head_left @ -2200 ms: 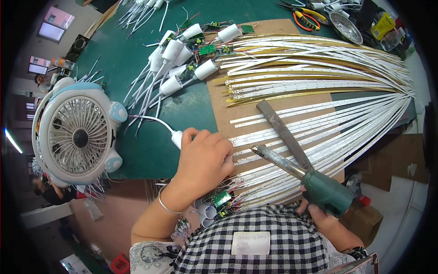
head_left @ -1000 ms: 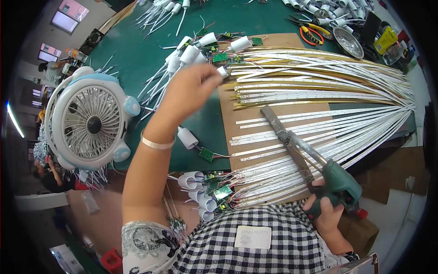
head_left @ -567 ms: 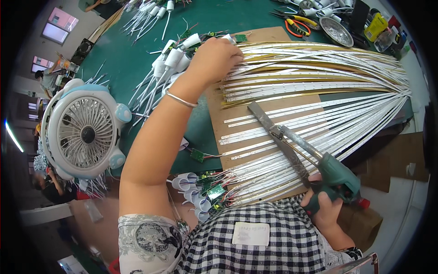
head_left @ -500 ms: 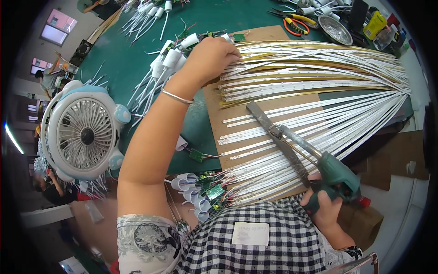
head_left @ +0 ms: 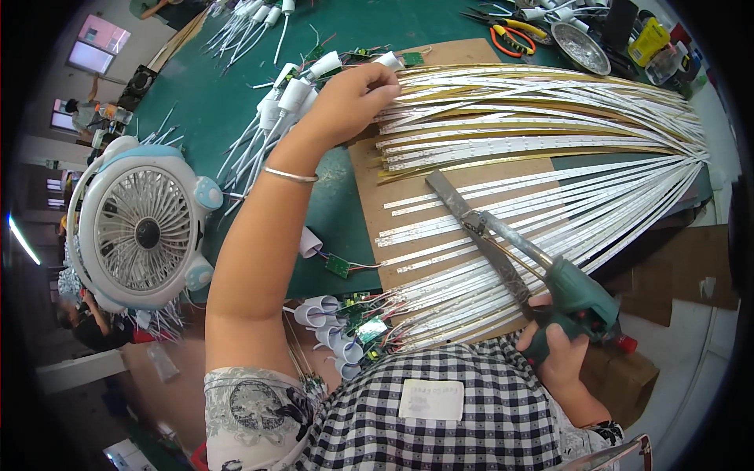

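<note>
My right hand (head_left: 561,353) grips a green soldering gun (head_left: 580,294), its metal barrel pointing up and left. A flat dark metal bar (head_left: 479,243) lies slantwise across the lower LED strips (head_left: 487,224), under the tip of the gun. Farther off, my left hand (head_left: 357,98) is closed at the left ends of the upper strips (head_left: 503,118), beside a white lamp cap (head_left: 388,61). What its curled fingers hold, if anything, is hidden. Under my left forearm, more white caps with wires (head_left: 294,97) lie bunched. One green circuit board (head_left: 338,265) is wired to a strip.
A white and blue fan (head_left: 145,228) stands at the left. Several caps with boards (head_left: 345,330) lie by my apron. Pliers (head_left: 512,39) and a metal dish (head_left: 580,49) are at the far right. Brown board (head_left: 369,169) lies under the strips. People work in the left background.
My left hand has drawn slightly to the left, off the strip ends, and its fingers look more curled. The right hand and soldering gun have hardly moved.
</note>
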Available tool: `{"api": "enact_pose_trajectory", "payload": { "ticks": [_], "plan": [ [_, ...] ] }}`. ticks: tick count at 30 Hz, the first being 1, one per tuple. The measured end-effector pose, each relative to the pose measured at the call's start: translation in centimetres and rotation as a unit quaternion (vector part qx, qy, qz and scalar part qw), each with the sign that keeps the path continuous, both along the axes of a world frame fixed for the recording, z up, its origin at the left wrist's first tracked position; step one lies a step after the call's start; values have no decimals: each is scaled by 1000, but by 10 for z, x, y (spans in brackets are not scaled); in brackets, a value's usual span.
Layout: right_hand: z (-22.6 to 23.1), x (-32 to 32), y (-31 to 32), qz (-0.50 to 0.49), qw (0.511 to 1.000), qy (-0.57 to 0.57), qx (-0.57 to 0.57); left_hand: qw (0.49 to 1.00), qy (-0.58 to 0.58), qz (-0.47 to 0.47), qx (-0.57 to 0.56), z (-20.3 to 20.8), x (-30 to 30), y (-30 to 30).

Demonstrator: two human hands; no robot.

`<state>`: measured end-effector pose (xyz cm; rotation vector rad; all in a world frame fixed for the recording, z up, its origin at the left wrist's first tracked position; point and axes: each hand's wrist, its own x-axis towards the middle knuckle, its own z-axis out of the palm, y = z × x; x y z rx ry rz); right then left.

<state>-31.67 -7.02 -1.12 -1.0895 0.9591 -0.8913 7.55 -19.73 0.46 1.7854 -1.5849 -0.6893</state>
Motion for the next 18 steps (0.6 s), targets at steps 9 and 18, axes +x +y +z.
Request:
{"api": "enact_pose_trajectory", "payload": {
  "ticks": [9,18],
  "plan": [
    [-1,1,1,12,1000,16,21,992,-41,-121,20,35,-37,116],
    [2,1,1,121,992,-25,35,932,-330,-59,-137,-4,-89,188]
  ]
}}
